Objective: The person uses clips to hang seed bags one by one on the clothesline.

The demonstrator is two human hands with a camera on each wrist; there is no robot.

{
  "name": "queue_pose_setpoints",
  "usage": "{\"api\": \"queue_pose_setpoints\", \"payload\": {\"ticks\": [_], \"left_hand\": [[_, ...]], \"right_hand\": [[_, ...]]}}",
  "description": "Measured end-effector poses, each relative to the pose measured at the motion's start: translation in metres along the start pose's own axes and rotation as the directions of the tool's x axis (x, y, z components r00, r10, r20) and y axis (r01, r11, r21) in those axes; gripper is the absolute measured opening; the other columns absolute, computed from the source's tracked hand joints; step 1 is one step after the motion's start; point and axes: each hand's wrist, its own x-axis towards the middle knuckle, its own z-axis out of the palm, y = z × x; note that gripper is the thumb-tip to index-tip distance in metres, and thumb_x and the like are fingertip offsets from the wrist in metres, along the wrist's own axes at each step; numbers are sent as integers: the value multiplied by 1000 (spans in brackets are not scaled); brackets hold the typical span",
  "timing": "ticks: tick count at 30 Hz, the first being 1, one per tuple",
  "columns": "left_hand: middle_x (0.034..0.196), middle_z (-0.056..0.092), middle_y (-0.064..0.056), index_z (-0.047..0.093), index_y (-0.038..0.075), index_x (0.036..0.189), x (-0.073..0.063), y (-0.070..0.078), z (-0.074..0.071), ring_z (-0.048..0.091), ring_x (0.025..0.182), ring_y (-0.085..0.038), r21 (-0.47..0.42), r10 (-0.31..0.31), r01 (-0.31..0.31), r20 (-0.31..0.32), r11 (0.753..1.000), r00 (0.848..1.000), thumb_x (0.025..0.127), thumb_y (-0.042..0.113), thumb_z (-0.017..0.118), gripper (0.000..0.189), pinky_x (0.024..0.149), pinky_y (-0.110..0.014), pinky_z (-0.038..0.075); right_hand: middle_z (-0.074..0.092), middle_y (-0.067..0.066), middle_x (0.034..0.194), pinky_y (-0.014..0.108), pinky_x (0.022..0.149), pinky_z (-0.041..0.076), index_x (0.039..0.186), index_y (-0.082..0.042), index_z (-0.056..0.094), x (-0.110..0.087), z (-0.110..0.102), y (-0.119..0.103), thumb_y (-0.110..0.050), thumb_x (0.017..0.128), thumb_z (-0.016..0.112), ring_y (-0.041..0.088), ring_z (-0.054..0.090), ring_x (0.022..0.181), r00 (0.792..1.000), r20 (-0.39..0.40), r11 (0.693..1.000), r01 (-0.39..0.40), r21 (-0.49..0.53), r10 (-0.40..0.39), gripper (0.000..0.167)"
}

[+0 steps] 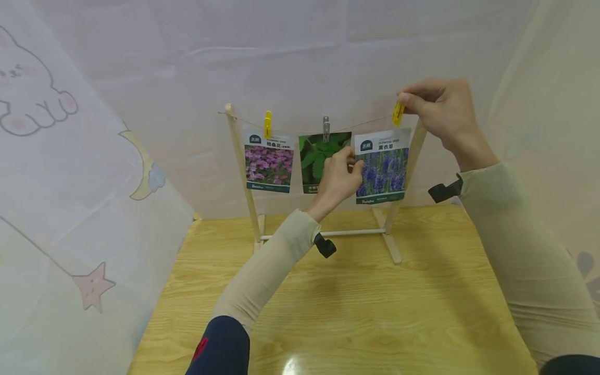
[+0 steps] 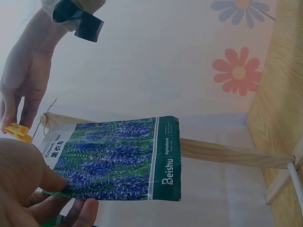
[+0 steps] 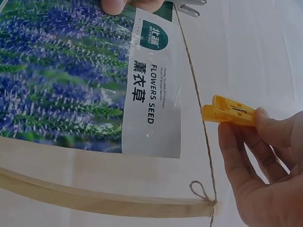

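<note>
My left hand (image 1: 340, 174) pinches the left edge of a seed packet (image 1: 382, 169) with purple-blue flowers on it. Between thumb and fingers of my right hand (image 1: 442, 107) is a yellow clothespin (image 3: 229, 111), its tip at the twine (image 3: 193, 71). In the right wrist view the packet's white top edge lies a little apart from the clothespin. Two more packets hang from the twine: one with pink flowers (image 1: 269, 164) under a yellow clothespin (image 1: 267, 124), one with green leaves (image 1: 314, 156) under a grey clothespin (image 1: 326, 128). My left hand partly covers the green one.
A wooden frame (image 1: 246, 182) carries the twine between two posts, with a white crossbar (image 1: 351, 232) low down. It stands on a wood-grain table (image 1: 328, 302). Printed cloth (image 1: 300, 57) hangs close behind and at both sides.
</note>
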Motion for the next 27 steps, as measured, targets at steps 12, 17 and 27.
{"api": "queue_pose_setpoints", "payload": {"ticks": [12, 17, 27], "left_hand": [[125, 76, -12, 63, 6, 115, 8, 5, 5, 76, 108, -23, -15, -48, 49, 26, 999, 998, 111, 18, 59, 13, 79, -31, 60], [122, 77, -12, 58, 7, 104, 11, 5, 6, 77, 106, -22, -12, -53, 53, 39, 999, 998, 111, 18, 58, 13, 69, -28, 53], [127, 75, -15, 60, 5, 109, 14, 4, 5, 76, 110, -26, 2, -38, 38, 25, 999, 999, 111, 18, 58, 13, 75, -29, 57]], "right_hand": [[78, -16, 90, 12, 80, 57, 117, 1, 80, 5, -1, -4, -14, 99, 76, 2, 75, 80, 1000, -1, 1000, -9, 18, 9, 23], [77, -16, 89, 12, 79, 58, 117, 2, 80, 8, -1, -2, -12, 100, 76, 2, 74, 80, 1000, -13, 1000, -14, 20, 14, 23], [75, -16, 89, 12, 77, 58, 117, 1, 80, 13, 0, -2, -12, 100, 76, 1, 75, 78, 999, -13, 999, -30, 36, 30, 22]]}}
